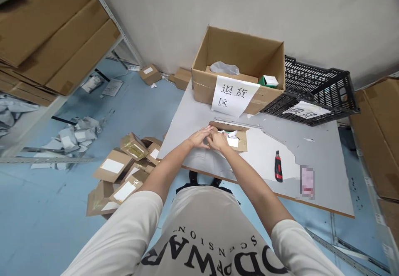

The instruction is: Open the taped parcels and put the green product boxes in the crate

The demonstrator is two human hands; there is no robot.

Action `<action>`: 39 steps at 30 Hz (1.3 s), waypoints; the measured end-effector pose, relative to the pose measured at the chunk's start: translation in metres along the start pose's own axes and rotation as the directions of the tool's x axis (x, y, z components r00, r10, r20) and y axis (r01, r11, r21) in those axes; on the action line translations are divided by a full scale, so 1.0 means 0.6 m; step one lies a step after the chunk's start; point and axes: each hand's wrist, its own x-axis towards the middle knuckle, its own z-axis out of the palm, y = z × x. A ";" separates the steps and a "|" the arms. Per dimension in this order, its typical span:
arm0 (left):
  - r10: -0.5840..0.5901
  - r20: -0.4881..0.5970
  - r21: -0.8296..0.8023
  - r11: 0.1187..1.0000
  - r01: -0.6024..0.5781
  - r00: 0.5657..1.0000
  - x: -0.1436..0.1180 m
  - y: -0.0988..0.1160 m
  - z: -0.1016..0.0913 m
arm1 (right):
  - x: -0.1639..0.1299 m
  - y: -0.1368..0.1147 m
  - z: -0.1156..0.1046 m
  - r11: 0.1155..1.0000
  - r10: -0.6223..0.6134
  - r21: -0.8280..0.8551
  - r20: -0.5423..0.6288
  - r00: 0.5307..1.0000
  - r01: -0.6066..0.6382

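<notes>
Head-camera view looks down on a small flat cardboard parcel [230,136] lying on the grey table [324,159], and everything else is placed from that parcel. Both hands meet at its near-left corner: the left hand [200,136] lies over the edge with fingers stretched flat, and the right hand [219,141] is curled against the torn flap, seemingly pinching a strip of tape or card, though the fingertips are too small to tell for sure. White label scraps stand up from the parcel's open top.

To peel this cleanly, the flat hand would best press the parcel down while the other pulls low and along the seam, so that the card does not tear or slide toward the table edge.

To the right of the parcel, apart from it, lies a red and black utility knife [278,167], untouched. Behind the parcel stands an open cardboard box [240,47] with a white paper sign [233,95] hung on its front; right of that box sits a black plastic crate [324,87]. Left of the parcel and below table level, a heap of small taped parcels [124,172] lies on the blue floor.
</notes>
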 end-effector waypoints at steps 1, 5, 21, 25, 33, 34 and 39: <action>-0.005 -0.003 0.000 1.000 0.005 1.000 0.000 0.001 -0.001 | 0.004 -0.004 -0.004 0.999 0.025 -0.026 0.030 0.999 -0.025; 0.007 -0.012 -0.019 1.000 -0.008 1.000 0.000 0.000 -0.002 | 0.010 -0.009 -0.008 0.995 0.040 -0.089 0.053 0.998 -0.035; 0.008 -0.053 -0.064 0.998 -0.011 0.999 -0.003 -0.007 -0.001 | 0.002 0.011 0.023 0.964 -0.254 -0.096 -0.052 0.966 0.248; 0.011 0.011 -0.025 1.000 -0.011 1.000 -0.001 -0.004 -0.012 | -0.009 0.013 0.009 0.960 -0.271 -0.089 -0.055 0.961 0.266; -0.084 0.049 0.073 0.994 0.081 0.995 -0.003 0.036 -0.025 | -0.062 0.071 -0.017 0.917 -0.388 0.037 -0.143 0.911 0.397; -0.100 0.050 0.085 0.992 0.096 0.994 -0.003 0.042 -0.032 | -0.071 0.090 -0.023 0.924 -0.371 0.041 -0.148 0.917 0.381; -0.162 -0.052 0.105 0.980 0.167 0.985 0.015 0.086 -0.067 | -0.117 0.207 -0.054 0.996 -0.084 0.015 -0.132 0.988 0.087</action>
